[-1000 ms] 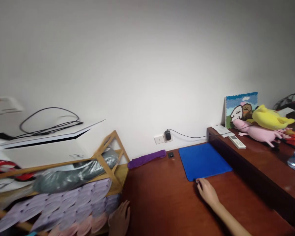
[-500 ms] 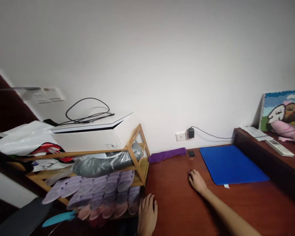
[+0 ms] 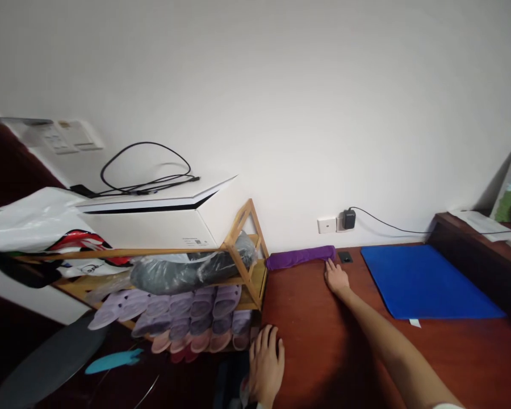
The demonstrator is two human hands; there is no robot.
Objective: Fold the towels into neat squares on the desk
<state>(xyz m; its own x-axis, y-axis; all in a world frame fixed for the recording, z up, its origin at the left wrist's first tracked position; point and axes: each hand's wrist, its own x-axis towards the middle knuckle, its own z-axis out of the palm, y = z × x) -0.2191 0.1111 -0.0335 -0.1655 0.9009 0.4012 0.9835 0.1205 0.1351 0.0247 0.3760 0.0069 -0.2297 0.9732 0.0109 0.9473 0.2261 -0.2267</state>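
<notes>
My right hand (image 3: 337,276) reaches across the brown desk, fingers stretched out to the right end of a long, folded purple cloth (image 3: 298,257). The fingertips meet the cloth's front edge; no grip on it shows. That cloth lies flat along the wall at the back of the desk. At the desk's left edge rests my left hand (image 3: 266,363), palm down, with its fingers apart and holding nothing. To the right of my right arm lies a flat blue mat (image 3: 426,284) with a small white tag at its front edge.
Left of the desk stands a wooden rack (image 3: 247,267) with several slippers (image 3: 202,301), a plastic-wrapped grey bundle (image 3: 183,271) and a white box (image 3: 153,224). A black plug (image 3: 348,218) sits in the wall socket, its cable running right. A dark raised ledge (image 3: 464,255) borders the desk's right side.
My right hand has left the blue mat's front corner and moved left and back to the purple cloth. My left hand stays at the desk's left edge. The view has turned left.
</notes>
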